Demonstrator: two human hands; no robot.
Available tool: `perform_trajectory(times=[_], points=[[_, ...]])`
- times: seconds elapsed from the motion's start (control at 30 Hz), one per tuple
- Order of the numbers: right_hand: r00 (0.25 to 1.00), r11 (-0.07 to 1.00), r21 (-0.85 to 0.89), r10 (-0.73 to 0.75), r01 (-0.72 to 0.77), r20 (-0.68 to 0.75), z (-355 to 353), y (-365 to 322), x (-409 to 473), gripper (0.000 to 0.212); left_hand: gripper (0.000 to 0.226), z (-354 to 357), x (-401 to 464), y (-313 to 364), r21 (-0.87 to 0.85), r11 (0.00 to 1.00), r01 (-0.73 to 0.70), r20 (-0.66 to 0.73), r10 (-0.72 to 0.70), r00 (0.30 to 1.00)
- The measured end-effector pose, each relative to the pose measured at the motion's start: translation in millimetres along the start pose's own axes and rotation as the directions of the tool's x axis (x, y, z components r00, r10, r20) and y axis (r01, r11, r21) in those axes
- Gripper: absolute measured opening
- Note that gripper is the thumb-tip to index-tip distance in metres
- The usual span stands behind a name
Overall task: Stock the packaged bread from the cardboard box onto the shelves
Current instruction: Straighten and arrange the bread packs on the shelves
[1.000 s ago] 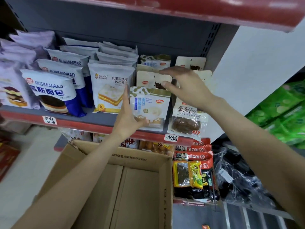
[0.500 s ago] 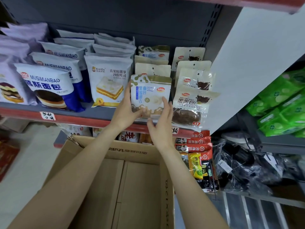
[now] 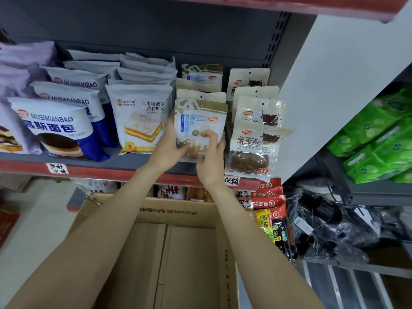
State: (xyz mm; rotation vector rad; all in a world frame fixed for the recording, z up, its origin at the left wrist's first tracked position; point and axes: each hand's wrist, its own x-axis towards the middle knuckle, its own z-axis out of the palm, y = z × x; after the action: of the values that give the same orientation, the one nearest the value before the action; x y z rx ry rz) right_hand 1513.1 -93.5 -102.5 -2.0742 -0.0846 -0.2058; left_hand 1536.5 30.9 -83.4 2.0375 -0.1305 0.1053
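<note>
From the head view, both hands are meeting at the centre of the frame on one packet; the left hand [image 3: 166,148] is cupping the left edge of the white and gold bread packet [image 3: 199,121], its grip curled round the lower side with the thumb across the front; the right hand [image 3: 210,157] is pinching the packet's lower right part, fingers bent onto the front face; the packet is standing upright at the front of the grey shelf [image 3: 124,161], just ahead of more packets of the same kind [image 3: 201,74] that are lining up behind it toward the back wall. Just to its right, the chocolate bread packets [image 3: 254,148] are standing in a row, the front one touching the shelf's red lip; just to its left, the pineapple toast bags [image 3: 139,117] are stacking front to back; further left, the blue and white MUSIMIANBAO bags [image 3: 55,128] are filling the shelf in rows; at the far left edge, lilac bags [image 3: 13,70] are leaning together.

At the bottom centre, the cardboard box [image 3: 169,253] is sitting open beneath the forearms, its flaps spread, showing only its bare bottom panels. Right of the box, red and black snack packets [image 3: 267,204] are hanging in a cluster; at the right edge, green packets [image 3: 383,139] are piling on a neighbouring shelf, and dark plastic-wrapped goods [image 3: 330,224] are lying below them.
</note>
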Motion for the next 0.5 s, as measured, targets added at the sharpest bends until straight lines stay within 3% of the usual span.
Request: perform_trajectory(times=[0.33,0.5], points=[[0.993,0.993,-0.019,-0.116,0.116,-0.018,0,11,-2,0.065,0.073,1,-10,-7,-0.070,0.997,0.036,-0.040,-0.039,0.998],[0.995,0.995,0.026,-0.099,0.099,-0.004,-5,8,-2,0.058,0.071,2,-12,-6,-0.037,0.999,0.027,-0.047,-0.028,0.998]])
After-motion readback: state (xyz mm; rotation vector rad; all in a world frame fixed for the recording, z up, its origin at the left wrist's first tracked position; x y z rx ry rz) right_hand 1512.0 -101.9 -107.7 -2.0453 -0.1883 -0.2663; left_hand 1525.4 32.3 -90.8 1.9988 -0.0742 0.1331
